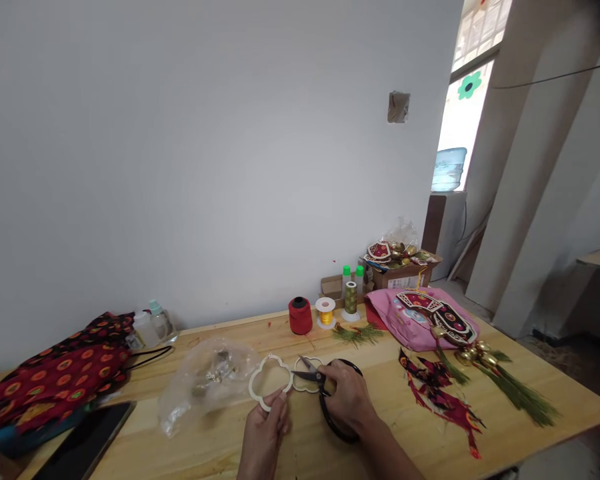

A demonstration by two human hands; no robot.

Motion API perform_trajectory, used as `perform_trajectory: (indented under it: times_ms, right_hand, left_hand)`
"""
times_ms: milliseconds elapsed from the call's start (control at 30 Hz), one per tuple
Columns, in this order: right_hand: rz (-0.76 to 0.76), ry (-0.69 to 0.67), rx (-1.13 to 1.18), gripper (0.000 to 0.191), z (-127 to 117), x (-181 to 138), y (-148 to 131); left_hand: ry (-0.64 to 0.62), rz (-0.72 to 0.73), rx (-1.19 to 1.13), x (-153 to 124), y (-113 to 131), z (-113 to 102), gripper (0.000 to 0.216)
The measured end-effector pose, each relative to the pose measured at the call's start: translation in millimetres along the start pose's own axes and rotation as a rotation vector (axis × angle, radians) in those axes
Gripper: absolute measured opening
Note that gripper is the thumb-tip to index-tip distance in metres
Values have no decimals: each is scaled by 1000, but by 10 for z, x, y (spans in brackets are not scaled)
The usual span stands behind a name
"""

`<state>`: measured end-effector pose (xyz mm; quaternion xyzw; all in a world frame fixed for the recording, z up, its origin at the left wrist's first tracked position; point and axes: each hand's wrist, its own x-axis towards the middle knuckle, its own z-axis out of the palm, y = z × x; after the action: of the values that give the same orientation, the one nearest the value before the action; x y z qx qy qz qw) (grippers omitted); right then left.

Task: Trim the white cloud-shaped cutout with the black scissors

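While your left hand (264, 427) pinches the near rim of the white lobed frame (270, 381) lying on the wooden table (510, 427), your right hand (347, 399) is closed around the black-handled scissors (325, 390), whose parted blades point left at the joint between that frame and a smaller white frame (307, 373). A clear plastic bag (205, 383) lies just left of the frames; a red thread spool (300, 315) stands farther back.

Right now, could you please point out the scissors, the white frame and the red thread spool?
scissors (307, 375): head view, on the blades.
white frame (255, 385): head view, on its left rim.
red thread spool (300, 317): head view, on its red side.
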<state>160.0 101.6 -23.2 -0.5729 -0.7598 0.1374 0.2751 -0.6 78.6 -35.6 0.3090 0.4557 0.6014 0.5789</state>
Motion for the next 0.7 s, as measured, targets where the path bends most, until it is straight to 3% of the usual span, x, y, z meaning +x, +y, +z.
perform_trajectory:
  times_ms: [700]
  right_hand:
    - [-34, 7, 57, 32, -5, -9, 24]
  left_hand:
    - [26, -28, -8, -35, 16, 2, 37]
